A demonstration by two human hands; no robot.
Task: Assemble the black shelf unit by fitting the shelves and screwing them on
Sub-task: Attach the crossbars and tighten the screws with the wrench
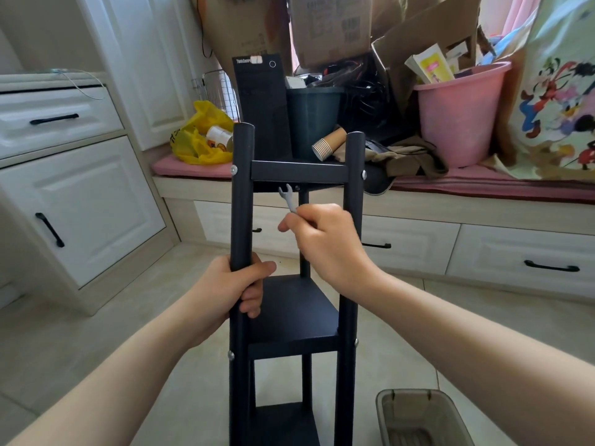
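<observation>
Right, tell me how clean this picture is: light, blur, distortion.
Head view: soft even daylight, no hard shadows; the wide lens bows the white drawers at the left edge; the black shelf unit shows little surface detail; the wrench in the right hand and the left hand on the post look sharp, without motion blur.

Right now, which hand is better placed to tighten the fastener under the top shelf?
The right hand: it holds the wrench just beneath the top shelf, while the left hand grips the left post.
</observation>
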